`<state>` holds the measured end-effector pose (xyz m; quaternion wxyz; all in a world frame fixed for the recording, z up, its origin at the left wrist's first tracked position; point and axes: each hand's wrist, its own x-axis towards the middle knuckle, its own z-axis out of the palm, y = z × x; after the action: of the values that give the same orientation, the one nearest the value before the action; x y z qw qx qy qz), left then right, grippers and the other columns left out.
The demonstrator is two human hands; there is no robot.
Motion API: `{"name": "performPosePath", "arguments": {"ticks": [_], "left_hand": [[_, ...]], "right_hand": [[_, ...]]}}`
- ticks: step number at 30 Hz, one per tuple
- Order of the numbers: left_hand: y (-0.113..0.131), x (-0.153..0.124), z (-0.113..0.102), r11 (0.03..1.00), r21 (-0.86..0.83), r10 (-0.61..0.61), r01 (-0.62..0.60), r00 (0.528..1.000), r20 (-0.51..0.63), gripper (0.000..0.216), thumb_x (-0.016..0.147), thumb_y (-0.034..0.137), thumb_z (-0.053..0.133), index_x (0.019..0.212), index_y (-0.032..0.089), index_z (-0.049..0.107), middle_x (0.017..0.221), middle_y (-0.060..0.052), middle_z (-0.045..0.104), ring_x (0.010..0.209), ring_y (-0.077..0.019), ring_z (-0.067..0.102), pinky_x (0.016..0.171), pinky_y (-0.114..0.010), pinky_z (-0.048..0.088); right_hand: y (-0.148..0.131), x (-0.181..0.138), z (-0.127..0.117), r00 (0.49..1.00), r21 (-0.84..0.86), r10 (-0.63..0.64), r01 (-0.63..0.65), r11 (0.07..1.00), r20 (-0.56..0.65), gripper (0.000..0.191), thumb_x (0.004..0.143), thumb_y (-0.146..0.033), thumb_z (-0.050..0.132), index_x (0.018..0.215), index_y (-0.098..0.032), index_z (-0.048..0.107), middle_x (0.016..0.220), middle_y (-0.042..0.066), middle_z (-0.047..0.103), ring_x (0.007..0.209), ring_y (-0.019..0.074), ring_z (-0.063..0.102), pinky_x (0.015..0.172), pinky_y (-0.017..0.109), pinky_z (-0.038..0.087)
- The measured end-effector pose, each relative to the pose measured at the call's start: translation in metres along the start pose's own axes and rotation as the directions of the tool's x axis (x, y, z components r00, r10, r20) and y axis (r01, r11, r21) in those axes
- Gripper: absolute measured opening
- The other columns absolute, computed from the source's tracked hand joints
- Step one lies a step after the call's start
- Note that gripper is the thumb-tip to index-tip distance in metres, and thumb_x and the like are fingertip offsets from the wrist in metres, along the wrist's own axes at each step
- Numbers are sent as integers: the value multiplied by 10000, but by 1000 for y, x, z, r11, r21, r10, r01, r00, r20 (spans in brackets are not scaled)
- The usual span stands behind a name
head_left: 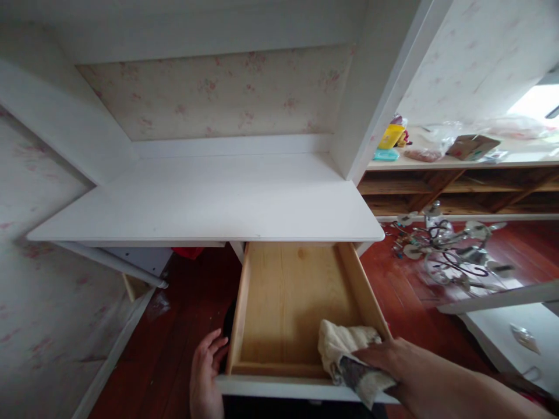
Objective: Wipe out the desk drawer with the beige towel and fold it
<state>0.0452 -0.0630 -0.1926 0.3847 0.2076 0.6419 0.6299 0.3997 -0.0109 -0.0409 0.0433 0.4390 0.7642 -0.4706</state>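
A pulled-out wooden drawer (288, 297) with a white front juts from under the white desk (244, 198). Inside its near right corner, my right hand (388, 361) is closed on a cream cloth (345, 340), part of which hangs over the drawer front and shows a dark patterned patch. My left hand (207, 372) is by the drawer's near left corner, its fingers apart and bent along the outer side. Whether those fingertips press on the wood I cannot tell. No other item shows in the drawer.
Right of the desk, a metal chandelier (454, 250) lies on the red wooden floor (406, 291). Behind it stands a low shelf unit (471, 186) with bags and a cardboard box (474, 146) on top. A white furniture piece (502, 337) is at lower right. Flowered wallpaper (39, 279) borders the left.
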Motion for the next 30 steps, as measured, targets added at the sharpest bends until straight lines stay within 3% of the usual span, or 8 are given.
{"name": "performPosePath", "arguments": {"ticks": [4, 8, 10, 15, 17, 20, 24, 30], "left_hand": [[1, 3, 1, 999, 26, -22, 22, 1000, -9, 566, 741, 666, 656, 1045, 189, 670, 1122, -76, 675, 991, -227, 639, 803, -305, 534], [3, 1, 1, 989, 124, -86, 87, 996, -11, 529, 722, 572, 700, 1087, 189, 664, 1089, -72, 688, 1028, -235, 635, 833, -296, 513], [4, 1, -1, 983, 164, -88, 85, 996, 7, 505, 694, 483, 718, 1105, 195, 662, 1107, -69, 688, 1079, -239, 620, 854, -281, 501], [4, 4, -10, 976, 204, -91, 75, 993, 69, 498, 590, 373, 702, 1053, 189, 679, 1202, -101, 653, 1100, -275, 615, 731, -264, 520], [2, 6, -16, 972, 228, -82, 56, 991, 104, 481, 596, 365, 682, 1042, 187, 687, 1231, -112, 641, 1095, -285, 619, 689, -266, 522], [-5, 6, -24, 967, 252, -63, 27, 989, 134, 415, 628, 345, 655, 1010, 188, 695, 1263, -116, 629, 1087, -283, 622, 662, -260, 516], [-11, 6, -26, 969, 249, -36, 2, 991, 133, 349, 632, 314, 641, 950, 182, 700, 1269, -123, 627, 1090, -281, 613, 612, -237, 487], [-2, 8, -24, 958, 284, -87, 45, 987, 138, 427, 577, 380, 674, 948, 174, 713, 1204, -133, 642, 1055, -294, 612, 632, -265, 502]], "right_hand": [[6, -23, -22, 982, 58, 79, -70, 996, -170, 511, 791, -133, 484, 1232, -294, 687, 1118, 20, 738, 955, 230, 702, 823, 283, 532], [22, -51, -27, 842, -147, 23, -121, 982, -539, 795, 675, -81, 514, 1426, -340, 540, 1285, 32, 663, 1094, 298, 664, 959, 371, 525], [29, -56, -17, 795, -272, -72, -120, 955, -603, 918, 617, -56, 511, 1480, -364, 464, 1377, 10, 592, 1165, 319, 626, 1016, 425, 505], [45, -24, 18, 945, -328, 17, -130, 936, -326, 815, 606, -19, 478, 1359, -296, 615, 1396, 33, 573, 1288, 315, 530, 1092, 514, 422], [53, -7, 26, 967, -291, 75, -147, 945, -243, 752, 607, -12, 469, 1287, -258, 675, 1344, 64, 622, 1291, 302, 529, 1108, 497, 394], [64, 10, 33, 964, -273, 111, -178, 945, -243, 758, 612, 2, 440, 1295, -239, 662, 1366, 82, 609, 1324, 286, 495, 1132, 503, 330], [74, 30, 36, 959, -377, 92, -191, 906, -267, 705, 646, -21, 450, 1288, -234, 648, 1351, 106, 618, 1298, 322, 514, 1126, 655, 172], [84, 75, 10, 913, -553, -53, -198, 810, -405, 557, 730, -40, 455, 1226, -211, 642, 1258, 115, 669, 1136, 298, 620, 1123, 659, 26]]}}
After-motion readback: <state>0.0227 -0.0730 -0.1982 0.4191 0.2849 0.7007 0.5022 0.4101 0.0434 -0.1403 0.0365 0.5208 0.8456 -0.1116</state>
